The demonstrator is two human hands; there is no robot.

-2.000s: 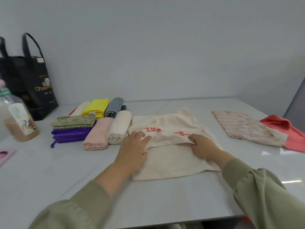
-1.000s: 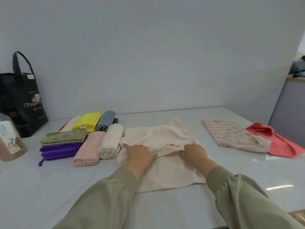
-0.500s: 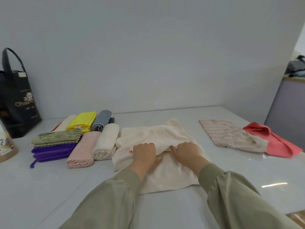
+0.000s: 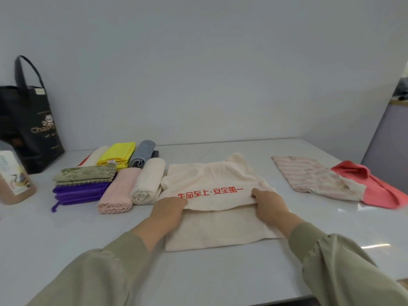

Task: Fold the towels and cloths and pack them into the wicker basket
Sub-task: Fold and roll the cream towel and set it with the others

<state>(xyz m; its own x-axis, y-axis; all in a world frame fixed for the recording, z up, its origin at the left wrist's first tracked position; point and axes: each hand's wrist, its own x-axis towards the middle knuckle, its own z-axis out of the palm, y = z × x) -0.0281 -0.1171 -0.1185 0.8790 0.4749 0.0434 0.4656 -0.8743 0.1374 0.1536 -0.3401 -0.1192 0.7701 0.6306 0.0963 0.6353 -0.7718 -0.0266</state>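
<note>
a cream towel [image 4: 220,228] with a line of red lettering lies on the white desk [image 4: 66,235], straight in front of the person. its far half is folded toward them, so the lettered flap covers the back part and the plain near part shows bare. the left hand [image 4: 169,209] is at the flap's left end with its fingertips tucked under the edge, its grip closed on the cloth. the right hand [image 4: 270,205] is at the flap's right end, thumb on top and the other fingers out of sight, its grip pinching the same edge. olive sleeves [image 4: 106,272] reach in from the near side.

a rolled cream towel [image 4: 150,181] touches the cream towel's left side, and a folded pink towel [image 4: 120,191] lies against the far side of that roll. further left of the cream towel sits a stack of purple cloths [image 4: 80,194] with a green leaf-print cloth [image 4: 85,173] on top. left and back of the cream towel are a yellow cloth [image 4: 118,153] and a rolled grey towel [image 4: 142,153]. to the right of the cream towel, apart from it, a striped towel [image 4: 313,178] lies flat, its far end touching a coral towel [image 4: 375,186]. well left of the cream towel, by the wall, stands a black tote bag [image 4: 28,120], with a bottle [image 4: 13,180] in front of it.
</note>
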